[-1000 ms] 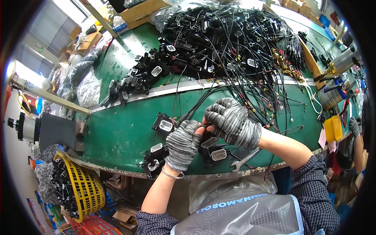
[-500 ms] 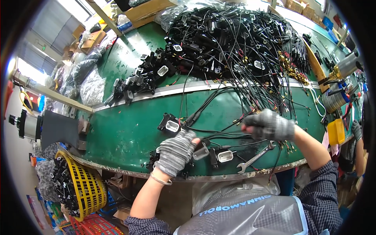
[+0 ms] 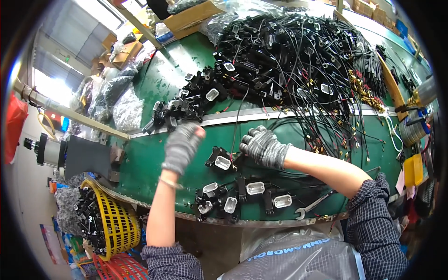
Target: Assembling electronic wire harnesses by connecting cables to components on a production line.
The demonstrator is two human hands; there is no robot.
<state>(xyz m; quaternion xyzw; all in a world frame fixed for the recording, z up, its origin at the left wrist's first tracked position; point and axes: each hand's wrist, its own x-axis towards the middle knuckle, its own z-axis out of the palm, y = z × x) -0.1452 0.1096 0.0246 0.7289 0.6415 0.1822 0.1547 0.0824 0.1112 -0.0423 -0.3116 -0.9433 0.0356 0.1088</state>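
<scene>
My left hand [image 3: 182, 148], in a grey striped knit glove, is raised over the left part of the green table, its fingers smeared by motion. My right hand [image 3: 264, 147], gloved alike, has its fingers curled over black cables [image 3: 291, 173]; what lies inside them is hidden. Just left of it sits a black housing with a silver-rimmed socket [image 3: 221, 161], a thin cable rising behind it. Several similar housings [image 3: 255, 188] lie in a group along the near edge. Beside them rests a metal open-end wrench [image 3: 315, 205].
A large heap of black housings and cables [image 3: 275, 56] covers the far side behind a metal strip [image 3: 214, 118]. At the lower left stands a yellow basket [image 3: 116, 224] full of black parts. Clear plastic bags [image 3: 127, 109] lie far left, a yellow bin [image 3: 413, 170] at right.
My left hand has left the near housings and moved up and left. My right hand has swung left from the cable ends toward the single housing. The view has shifted slightly.
</scene>
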